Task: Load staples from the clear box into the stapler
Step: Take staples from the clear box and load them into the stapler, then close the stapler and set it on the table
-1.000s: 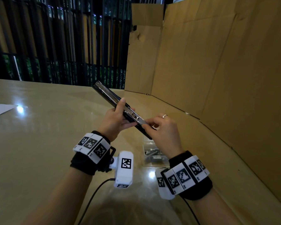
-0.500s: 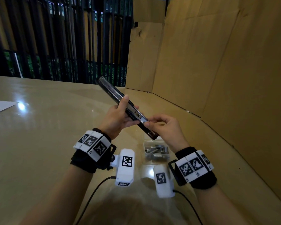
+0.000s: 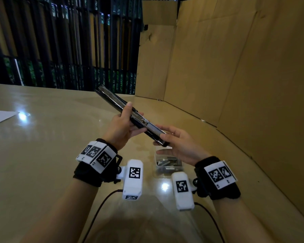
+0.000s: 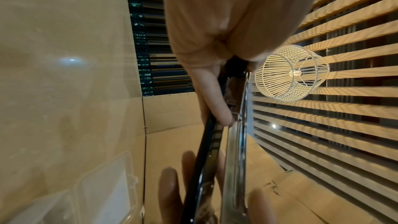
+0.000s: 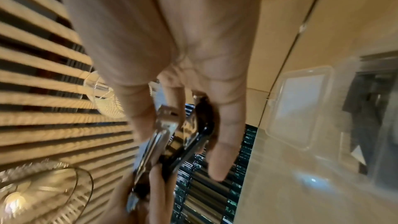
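The black stapler (image 3: pixel 111 99) is swung open into one long bar, tilted up and away above the table. My left hand (image 3: pixel 119 127) grips its middle, thumb lying along the top. My right hand (image 3: pixel 181 146) is palm-up at the near end, and its thumb and forefinger pinch the silver staple rail (image 3: pixel 153 128). The left wrist view shows the rail (image 4: pixel 234 142) between those fingers; the right wrist view shows its tip (image 5: pixel 165 117). The clear box (image 3: pixel 170 165) sits on the table under my right hand, staples inside, lid (image 5: pixel 299 108) open.
Tall cardboard walls (image 3: pixel 235 85) close off the right side and back corner. A white sheet of paper (image 3: pixel 0 116) lies at the far left of the glossy table (image 3: pixel 42 155). Black slats stand behind the table. Wrist camera cables trail toward me.
My right hand has turned palm-up and spread its fingers at the stapler's near end, uncovering the clear box. The stapler has stayed held in my left hand.
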`<state>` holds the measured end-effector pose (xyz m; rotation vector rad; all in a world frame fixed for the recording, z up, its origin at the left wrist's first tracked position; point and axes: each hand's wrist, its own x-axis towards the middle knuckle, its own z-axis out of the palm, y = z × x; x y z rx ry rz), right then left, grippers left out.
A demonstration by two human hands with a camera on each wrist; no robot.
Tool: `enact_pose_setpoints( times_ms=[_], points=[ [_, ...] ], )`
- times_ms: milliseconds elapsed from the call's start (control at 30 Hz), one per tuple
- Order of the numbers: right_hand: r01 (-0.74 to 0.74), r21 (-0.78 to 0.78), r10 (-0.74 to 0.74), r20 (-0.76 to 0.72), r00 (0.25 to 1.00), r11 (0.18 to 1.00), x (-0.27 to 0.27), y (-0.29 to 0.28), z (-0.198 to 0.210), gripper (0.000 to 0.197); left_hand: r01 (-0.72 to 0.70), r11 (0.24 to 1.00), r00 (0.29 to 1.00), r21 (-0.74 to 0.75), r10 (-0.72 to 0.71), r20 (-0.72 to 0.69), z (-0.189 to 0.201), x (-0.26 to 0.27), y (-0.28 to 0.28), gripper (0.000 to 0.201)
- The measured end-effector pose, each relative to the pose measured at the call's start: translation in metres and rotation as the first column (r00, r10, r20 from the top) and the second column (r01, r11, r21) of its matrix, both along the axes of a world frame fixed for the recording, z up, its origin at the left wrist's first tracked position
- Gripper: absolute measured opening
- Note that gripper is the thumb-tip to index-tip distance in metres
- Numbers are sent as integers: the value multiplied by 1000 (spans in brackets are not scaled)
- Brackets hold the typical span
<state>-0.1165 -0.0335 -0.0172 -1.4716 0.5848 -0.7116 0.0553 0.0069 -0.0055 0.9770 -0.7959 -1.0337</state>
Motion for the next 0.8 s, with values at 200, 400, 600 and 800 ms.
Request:
enact_pose_setpoints(
  times_ms=[200, 400, 600, 800],
  points=[
    [112, -238, -134, -79, 988, 965, -2, -5, -5, 43, 6, 1000, 997, -2, -7, -78, -4, 4, -1, 44],
    [222, -238, -235, -28, 972, 946, 0, -10, -10, 28, -67, 997, 997, 49, 65, 30, -10, 6, -5, 36],
    [289, -189, -284, 57, 957, 938, -1, -11, -10, 19, -92, 996, 996, 7, 92, 13, -11, 5, -7, 21],
    [353, -84, -332, 194, 923, 932, -2, -10, -5, 16, -19, 998, 998, -55, 22, 56, -9, 1, -7, 32]
  ],
)
